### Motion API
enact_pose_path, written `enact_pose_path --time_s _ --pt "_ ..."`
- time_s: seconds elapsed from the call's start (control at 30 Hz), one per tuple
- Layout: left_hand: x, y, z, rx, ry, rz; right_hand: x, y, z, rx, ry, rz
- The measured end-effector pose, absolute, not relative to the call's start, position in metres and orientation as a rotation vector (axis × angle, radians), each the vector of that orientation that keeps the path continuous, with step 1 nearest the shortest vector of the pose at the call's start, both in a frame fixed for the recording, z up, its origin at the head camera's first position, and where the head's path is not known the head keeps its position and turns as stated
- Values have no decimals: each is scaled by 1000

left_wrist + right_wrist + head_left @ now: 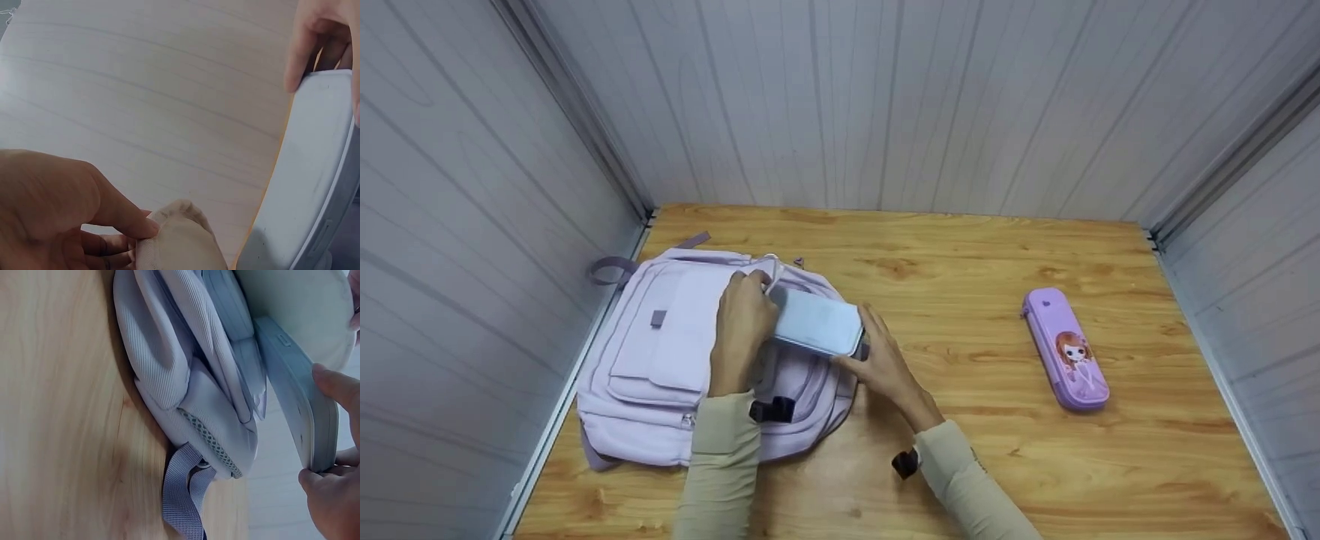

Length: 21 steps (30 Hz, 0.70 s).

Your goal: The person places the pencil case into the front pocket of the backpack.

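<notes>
1. My left hand (742,319) pinches the bag's (660,360) opening edge, lifting it.
2. My right hand (881,360) grips the pale box (817,322), half inside the bag.
3. The bag lies on the worktop (960,420); a case (1065,349) lies well apart.

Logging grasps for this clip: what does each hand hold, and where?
Right hand grips the case by its near end; left hand pinches the backpack opening's edge.
</notes>
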<state>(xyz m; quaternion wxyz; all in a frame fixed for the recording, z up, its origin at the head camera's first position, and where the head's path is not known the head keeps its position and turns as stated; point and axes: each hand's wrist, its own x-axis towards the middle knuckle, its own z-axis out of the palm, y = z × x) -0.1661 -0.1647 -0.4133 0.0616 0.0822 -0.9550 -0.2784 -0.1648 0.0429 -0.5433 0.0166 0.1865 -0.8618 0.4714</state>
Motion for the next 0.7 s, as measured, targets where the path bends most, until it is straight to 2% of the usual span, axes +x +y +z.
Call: enact_pose_path --time_s 0.4,0.7 --pt "-165 -162 -411 229 -2874 -811 -181 31 -547 659 -2683 1490" --pt "-164 -160 -410 210 -2866 -781 -184 17 -549 574 -2584 1502"
